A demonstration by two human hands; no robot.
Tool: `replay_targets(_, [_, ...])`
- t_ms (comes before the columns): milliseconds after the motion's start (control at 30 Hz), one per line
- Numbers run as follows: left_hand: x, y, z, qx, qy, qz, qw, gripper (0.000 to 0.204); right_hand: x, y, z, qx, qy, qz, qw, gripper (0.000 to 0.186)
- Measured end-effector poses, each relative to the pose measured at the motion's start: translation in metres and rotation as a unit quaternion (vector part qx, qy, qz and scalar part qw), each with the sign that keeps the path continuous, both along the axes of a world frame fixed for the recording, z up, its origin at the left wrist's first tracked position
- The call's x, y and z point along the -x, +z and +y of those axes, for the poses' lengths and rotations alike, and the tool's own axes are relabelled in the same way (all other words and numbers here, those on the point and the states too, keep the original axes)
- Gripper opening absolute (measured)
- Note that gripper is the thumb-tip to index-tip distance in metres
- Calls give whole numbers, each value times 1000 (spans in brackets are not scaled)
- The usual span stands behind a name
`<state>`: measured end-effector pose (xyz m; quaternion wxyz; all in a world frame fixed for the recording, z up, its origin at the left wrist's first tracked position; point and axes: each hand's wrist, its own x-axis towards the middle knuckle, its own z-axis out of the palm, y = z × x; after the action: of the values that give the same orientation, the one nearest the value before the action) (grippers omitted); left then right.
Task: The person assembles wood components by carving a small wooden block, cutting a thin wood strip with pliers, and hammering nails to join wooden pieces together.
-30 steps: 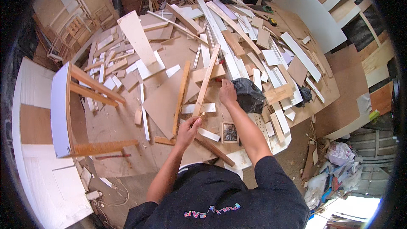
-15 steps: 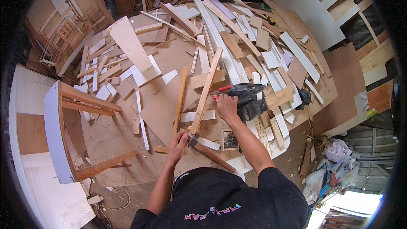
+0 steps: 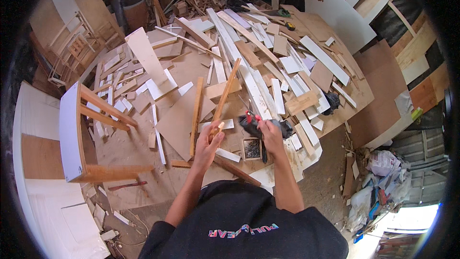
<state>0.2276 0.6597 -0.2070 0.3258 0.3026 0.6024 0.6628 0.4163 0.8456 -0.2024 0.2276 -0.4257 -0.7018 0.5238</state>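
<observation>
My left hand (image 3: 209, 140) is closed around the lower end of a narrow wooden strip (image 3: 227, 91), which slants up and away over the table. A little to the right, my right hand (image 3: 270, 135) grips a scissor-like hand tool with red handles (image 3: 251, 116); its thin metal end points away from me, and I cannot tell its exact kind. Beneath and behind the tool lies a crumpled black plastic bag (image 3: 286, 128). A small wooden box (image 3: 244, 149) of dark metal pieces sits between my forearms, with a black handle (image 3: 264, 153) beside it.
Wood offcuts and white boards cover the large brown table (image 3: 177, 120). Another brown strip (image 3: 196, 115) lies left of my hands. An upturned white-topped stool (image 3: 71, 134) stands at the left. A yellow tape measure (image 3: 290, 26) lies at the far right, and plastic bags (image 3: 383, 165) are piled lower right.
My right hand has drawn the red-handled tool nearer and down, away from most of the black bag. My left hand has risen slightly, and the strip's face has turned.
</observation>
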Motion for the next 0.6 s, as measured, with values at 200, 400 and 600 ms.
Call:
replay_targets(200, [-37,78,2,23,-13,273,962,33,-42,48,-72,313,11,282,907,37])
replay_targets(400, [-80,61,-5,-30,-12,149,988,14,-45,42,-102,318,101,398,855,46])
replay_targets(600, [-92,84,-20,-74,-51,242,966,21,-57,59,-125,414,196,409,790,76])
